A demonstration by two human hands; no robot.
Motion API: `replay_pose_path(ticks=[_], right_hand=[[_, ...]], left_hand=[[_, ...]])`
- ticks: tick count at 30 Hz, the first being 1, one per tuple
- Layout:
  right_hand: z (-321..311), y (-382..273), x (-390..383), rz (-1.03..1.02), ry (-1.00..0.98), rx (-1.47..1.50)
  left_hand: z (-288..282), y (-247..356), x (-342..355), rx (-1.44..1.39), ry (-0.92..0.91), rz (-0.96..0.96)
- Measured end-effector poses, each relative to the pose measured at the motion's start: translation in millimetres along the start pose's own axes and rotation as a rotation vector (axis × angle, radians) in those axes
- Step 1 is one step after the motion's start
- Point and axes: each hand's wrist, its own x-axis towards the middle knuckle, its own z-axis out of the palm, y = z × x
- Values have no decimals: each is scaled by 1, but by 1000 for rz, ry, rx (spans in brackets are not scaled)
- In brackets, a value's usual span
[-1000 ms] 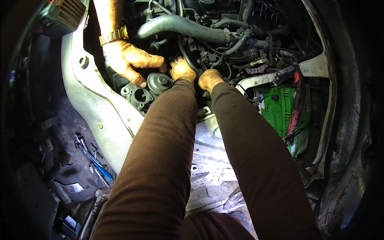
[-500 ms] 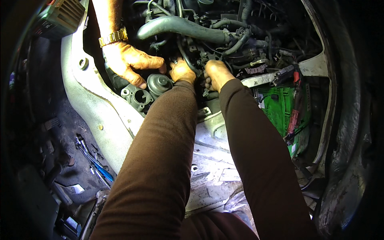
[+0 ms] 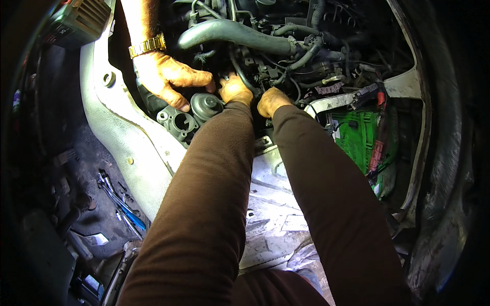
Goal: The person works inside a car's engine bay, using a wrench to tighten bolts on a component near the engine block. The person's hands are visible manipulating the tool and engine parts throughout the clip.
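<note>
Both my arms, in brown sleeves, reach into a car's engine bay. My left hand [image 3: 236,91] is closed, its fingertips down among the parts beside a dark curved hose [image 3: 240,71]; what they hold is hidden. Close by on its right, my right hand [image 3: 273,101] is curled with the knuckles up, and its fingertips are out of sight below. Left of my left hand sits a round grey ribbed cap [image 3: 206,106], next to a metal flange [image 3: 181,122] with a round opening. Another person's hand [image 3: 171,76], wearing a gold watch [image 3: 147,46], rests its fingers around these two parts.
A thick grey pipe [image 3: 235,35] crosses above my hands. At the right is a green battery [image 3: 357,140] with a red-wrapped cable [image 3: 376,155]. The pale fender edge [image 3: 109,122] runs down the left. Several tools [image 3: 120,204] lie on the floor beyond it.
My right hand has moved left and slightly down, nearer my left hand, and its fingers have gone out of sight. My left hand and the other person's hand stay in place.
</note>
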Motion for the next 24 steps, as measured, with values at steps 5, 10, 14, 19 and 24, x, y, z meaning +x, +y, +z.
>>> replay_pose_path(ticks=[5, 10, 14, 19, 24], right_hand=[[11, 12, 15, 64, 158, 262], [-8, 8, -17, 278, 162, 1756], [2, 17, 12, 179, 254, 1346], [-5, 4, 14, 4, 54, 87], [12, 6, 17, 149, 141, 159]], left_hand=[[-1, 6, -6, -71, 34, 13], [6, -5, -2, -41, 45, 34], [3, 1, -5, -29, 18, 66], [0, -3, -2, -27, 14, 22], [-7, 4, -10, -123, 26, -41]])
